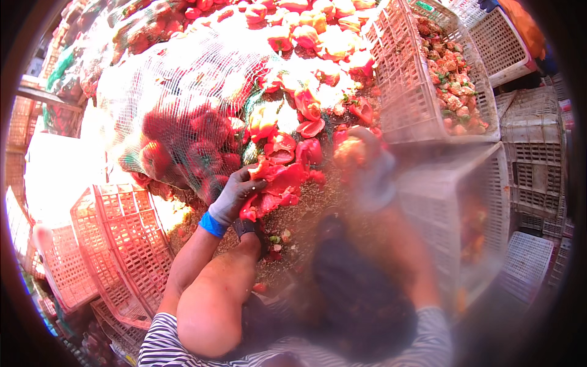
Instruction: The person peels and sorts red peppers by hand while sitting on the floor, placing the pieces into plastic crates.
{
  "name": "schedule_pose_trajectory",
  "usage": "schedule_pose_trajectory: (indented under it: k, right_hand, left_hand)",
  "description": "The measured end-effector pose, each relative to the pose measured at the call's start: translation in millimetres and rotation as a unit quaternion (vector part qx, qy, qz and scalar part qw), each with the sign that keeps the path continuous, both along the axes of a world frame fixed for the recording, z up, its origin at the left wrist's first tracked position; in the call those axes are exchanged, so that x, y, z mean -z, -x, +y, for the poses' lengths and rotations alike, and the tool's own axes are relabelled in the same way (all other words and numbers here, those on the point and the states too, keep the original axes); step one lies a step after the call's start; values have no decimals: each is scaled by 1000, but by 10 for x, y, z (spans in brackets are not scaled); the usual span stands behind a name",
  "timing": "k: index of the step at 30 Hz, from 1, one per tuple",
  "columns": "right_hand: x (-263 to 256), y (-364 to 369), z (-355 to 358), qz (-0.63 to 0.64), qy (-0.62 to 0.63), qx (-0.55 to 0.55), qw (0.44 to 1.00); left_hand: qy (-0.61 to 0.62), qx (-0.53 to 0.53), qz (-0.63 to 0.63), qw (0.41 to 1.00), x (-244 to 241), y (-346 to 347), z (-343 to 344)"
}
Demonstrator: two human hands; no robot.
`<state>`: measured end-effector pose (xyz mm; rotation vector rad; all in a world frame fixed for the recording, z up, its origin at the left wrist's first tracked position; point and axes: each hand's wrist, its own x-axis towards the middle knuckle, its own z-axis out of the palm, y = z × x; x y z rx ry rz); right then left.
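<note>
My left hand (236, 192), in a grey glove with dark fingers and a blue band at the wrist, grips torn, opened red bell pepper pieces (279, 183). They hang over the seed-strewn ground between my legs. To the right, my gloved right hand (373, 179) is blurred. Its fingers are around an orange-red pepper piece (349, 152), possibly a core; the smear hides its exact shape. Just beyond my hands lie opened red pepper halves (311, 128). A green mesh sack (183, 133) holding whole red peppers slumps beside them on the left.
A plastic crate (399, 78) at the upper right holds pepper cores (451, 87). Nearer me stands another pale crate (431, 220), blurred. Red crates (130, 247) lean at my left. Stacked crates (534, 156) line the right side. A person's orange garment (523, 23) shows at top right.
</note>
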<state>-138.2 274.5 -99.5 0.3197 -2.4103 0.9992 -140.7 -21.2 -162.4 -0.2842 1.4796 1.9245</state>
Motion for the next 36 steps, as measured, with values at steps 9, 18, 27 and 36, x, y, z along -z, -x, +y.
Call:
schedule_pose_trajectory:
  k: [9,18,27,36]
  right_hand:
    - [-907,534,1970,125,10,324,938]
    - [-659,728,2095,-2,-281,366,887]
    - [512,363,870,-414,-296,159,846]
    - [1395,991,947,-545,-416,71,724]
  left_hand:
    - [94,-306,239,917,-2029,-854,-2265]
    - [565,-282,201,749,-1609,-2878,-5143]
    - [566,-58,297,767,-1712,-949,-1872]
    - [386,314,461,735,-1006,15,-240]
